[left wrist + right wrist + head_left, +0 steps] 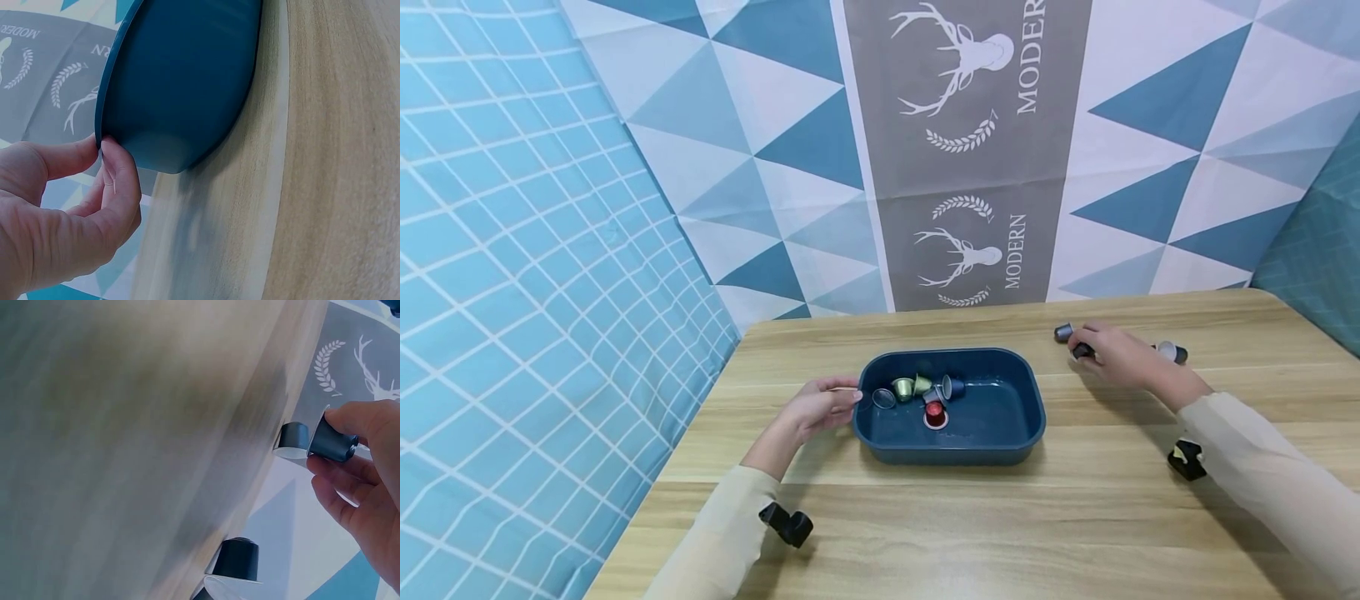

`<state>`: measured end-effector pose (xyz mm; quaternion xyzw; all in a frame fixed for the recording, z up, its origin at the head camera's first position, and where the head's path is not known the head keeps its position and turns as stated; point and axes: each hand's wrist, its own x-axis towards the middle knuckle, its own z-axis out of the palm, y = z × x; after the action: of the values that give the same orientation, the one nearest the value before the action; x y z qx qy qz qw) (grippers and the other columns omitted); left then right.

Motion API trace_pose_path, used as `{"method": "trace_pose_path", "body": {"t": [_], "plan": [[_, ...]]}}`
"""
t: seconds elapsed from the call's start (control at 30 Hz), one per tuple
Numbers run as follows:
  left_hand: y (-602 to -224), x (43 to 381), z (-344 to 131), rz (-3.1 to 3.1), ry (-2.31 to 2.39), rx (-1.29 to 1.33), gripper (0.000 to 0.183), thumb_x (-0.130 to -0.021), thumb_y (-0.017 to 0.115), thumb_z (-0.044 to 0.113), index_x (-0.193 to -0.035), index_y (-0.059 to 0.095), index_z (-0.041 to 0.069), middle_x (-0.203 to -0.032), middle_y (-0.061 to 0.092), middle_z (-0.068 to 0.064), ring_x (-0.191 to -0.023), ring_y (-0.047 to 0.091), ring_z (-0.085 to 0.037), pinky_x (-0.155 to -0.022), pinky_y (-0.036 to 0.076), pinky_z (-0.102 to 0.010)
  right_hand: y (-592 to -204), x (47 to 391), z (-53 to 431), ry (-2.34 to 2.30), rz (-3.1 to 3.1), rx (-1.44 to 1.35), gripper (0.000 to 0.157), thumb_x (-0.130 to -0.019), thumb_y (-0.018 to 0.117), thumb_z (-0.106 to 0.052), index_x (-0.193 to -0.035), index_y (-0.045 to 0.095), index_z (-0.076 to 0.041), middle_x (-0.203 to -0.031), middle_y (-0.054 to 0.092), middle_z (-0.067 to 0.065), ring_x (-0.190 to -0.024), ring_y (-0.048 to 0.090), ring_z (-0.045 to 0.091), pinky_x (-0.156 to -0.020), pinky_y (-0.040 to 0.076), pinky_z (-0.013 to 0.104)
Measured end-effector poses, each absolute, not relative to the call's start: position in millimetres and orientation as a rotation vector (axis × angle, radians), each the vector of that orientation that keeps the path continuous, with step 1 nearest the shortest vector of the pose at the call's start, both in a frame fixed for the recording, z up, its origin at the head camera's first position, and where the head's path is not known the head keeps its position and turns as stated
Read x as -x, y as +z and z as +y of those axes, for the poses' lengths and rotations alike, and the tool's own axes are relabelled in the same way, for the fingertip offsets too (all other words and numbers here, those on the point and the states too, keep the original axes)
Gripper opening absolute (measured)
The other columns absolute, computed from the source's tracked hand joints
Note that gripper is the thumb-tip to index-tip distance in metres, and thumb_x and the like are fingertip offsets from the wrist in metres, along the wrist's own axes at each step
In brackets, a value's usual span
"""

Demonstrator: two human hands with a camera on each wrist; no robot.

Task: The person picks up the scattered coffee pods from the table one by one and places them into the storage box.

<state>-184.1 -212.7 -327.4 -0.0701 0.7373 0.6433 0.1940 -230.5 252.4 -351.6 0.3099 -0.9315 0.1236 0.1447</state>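
Note:
My left hand (820, 406) pinches the left rim of a dark blue bin (940, 457), thumb on one side of the wall and fingers on the other. Inside the bin's left half lie several coffee capsules, among them a green capsule (902, 390), a red capsule (935, 411) and a blue capsule (954, 387). To the right of the bin, my right hand (1116, 357) holds a black coffee capsule (331, 441) between thumb and fingers. Just beyond its fingertips a dark grey capsule (1063, 332) sits on the table.
More capsules (1168, 351) lie on the wooden table (925, 525) to the right of my right wrist, partly hidden by it. A patterned cloth (805, 167) hangs behind the table, and a blue checked cloth (512, 250) hangs along the left side.

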Motion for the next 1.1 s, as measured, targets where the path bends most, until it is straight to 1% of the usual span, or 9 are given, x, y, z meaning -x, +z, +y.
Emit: {"method": "trace_pose_path", "body": {"t": [0.27,0.5,0.73,0.83,1.1], "plan": [[-326,183,-212,2.068,1.801,0.213,0.044,-0.094,0.061,0.007,-0.136,0.049,-0.002,-0.094,0.065,0.002,-0.081,0.062,-0.004,-0.071,0.054,-0.016,-346,227,249,0.338,-2.649,-0.922,0.019,-0.081,0.073,0.003,-0.098,0.065,0.000,-0.092,0.062,0.012,-0.079,0.062,0.020,-0.066,0.054,0.036],[-327,184,-212,2.072,1.799,0.191,0.044,-0.095,0.060,0.007,-0.136,0.048,-0.004,-0.093,0.065,0.003,-0.080,0.062,-0.004,-0.071,0.053,-0.016,-338,221,242,0.305,-2.595,-0.967,0.022,-0.078,0.075,0.004,-0.097,0.066,-0.001,-0.092,0.062,0.012,-0.081,0.062,0.021,-0.066,0.054,0.037],[-326,183,-212,2.073,1.799,0.195,0.045,-0.095,0.061,0.008,-0.136,0.048,-0.003,-0.093,0.066,0.003,-0.080,0.063,-0.004,-0.070,0.053,-0.016,-332,217,235,0.276,-2.480,-1.038,0.025,-0.074,0.079,0.005,-0.093,0.065,-0.005,-0.089,0.061,0.007,-0.078,0.060,0.017,-0.063,0.053,0.034],[-326,183,-213,2.074,1.804,0.194,0.044,-0.095,0.061,0.008,-0.136,0.048,-0.004,-0.092,0.065,0.003,-0.079,0.063,-0.004,-0.070,0.053,-0.016,-331,217,232,0.270,-2.440,-1.055,0.026,-0.073,0.079,0.006,-0.092,0.065,-0.006,-0.088,0.062,0.005,-0.078,0.059,0.016,-0.064,0.053,0.034],[-326,182,-212,2.060,1.822,0.195,0.044,-0.095,0.060,0.006,-0.136,0.048,-0.004,-0.090,0.065,0.003,-0.079,0.063,-0.004,-0.069,0.053,-0.015,-327,213,224,0.264,-2.469,-1.035,0.024,-0.075,0.077,0.004,-0.094,0.066,-0.005,-0.088,0.062,0.006,-0.078,0.059,0.015,-0.066,0.053,0.034]]}}
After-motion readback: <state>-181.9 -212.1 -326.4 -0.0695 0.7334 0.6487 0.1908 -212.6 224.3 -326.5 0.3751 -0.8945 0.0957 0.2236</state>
